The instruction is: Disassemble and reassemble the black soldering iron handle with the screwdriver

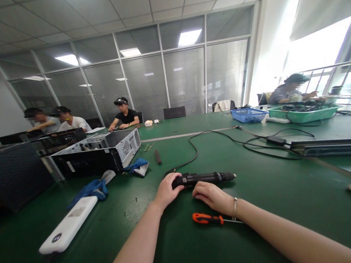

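Observation:
A black electric screwdriver [210, 178] lies on the green table [259, 205], its tip pointing right and its black cord [194, 146] running back across the table. My left hand [167, 191] grips its rear end. My right hand [211, 196] rests flat on the table just in front of the tool's middle, fingers touching or nearly touching its body; a bracelet is on that wrist. An orange-handled screwdriver [207, 218] lies close in front of my right wrist.
An open computer case [99, 153] lies at left with blue gloves [91, 189] and a white power strip [68, 224] near it. A power adapter [276, 141] and flat device [329, 146] sit right. Blue [248, 115] and green [305, 113] baskets stand far right. Several people sit at the far side.

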A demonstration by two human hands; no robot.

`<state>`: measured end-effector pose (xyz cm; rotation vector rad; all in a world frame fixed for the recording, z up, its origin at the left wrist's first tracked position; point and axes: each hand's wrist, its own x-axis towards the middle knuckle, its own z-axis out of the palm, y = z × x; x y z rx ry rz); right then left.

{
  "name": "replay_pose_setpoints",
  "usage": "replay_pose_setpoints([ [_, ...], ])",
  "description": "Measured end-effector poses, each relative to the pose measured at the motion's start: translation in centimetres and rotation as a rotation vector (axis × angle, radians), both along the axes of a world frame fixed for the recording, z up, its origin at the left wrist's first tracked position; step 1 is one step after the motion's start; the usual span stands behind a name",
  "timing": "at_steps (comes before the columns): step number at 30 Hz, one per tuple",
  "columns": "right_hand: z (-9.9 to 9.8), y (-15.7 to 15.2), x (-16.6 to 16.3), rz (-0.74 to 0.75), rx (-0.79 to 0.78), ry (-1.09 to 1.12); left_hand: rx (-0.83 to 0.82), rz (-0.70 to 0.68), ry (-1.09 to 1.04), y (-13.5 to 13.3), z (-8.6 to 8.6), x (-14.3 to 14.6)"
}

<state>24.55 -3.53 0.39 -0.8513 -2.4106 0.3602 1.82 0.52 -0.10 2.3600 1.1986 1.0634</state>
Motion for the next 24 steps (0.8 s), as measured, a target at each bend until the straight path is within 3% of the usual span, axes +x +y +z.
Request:
replay_pose_setpoints([
  [6, -0.1, 0.2, -0.2, -0.053, 0.001, 0.121, -0.001, 0.028, 0.037, 0.2, 0.0, 0.2],
  [12, 0.2, 0.9, 0.5, -0.292, 0.241, 0.205, 0.035, 0.04, 0.085, -0.1, -0.4, 0.1],
  [15, 0.0, 2.1, 1.5, -0.417, 0.318, 0.154, 0.047, 0.053, 0.081, -0.4, -0.5, 0.1],
  [20, -1.3, 4.4, 2.5, -0.614, 0.251, -0.086, 0.017, 0.043, 0.091, -0.4, -0.3, 0.0],
  [24, -2.0, 5.1, 2.4, -0.675, 0.258, -0.143, 0.002, 0.053, 0.099, -0.2, -0.3, 0.0],
])
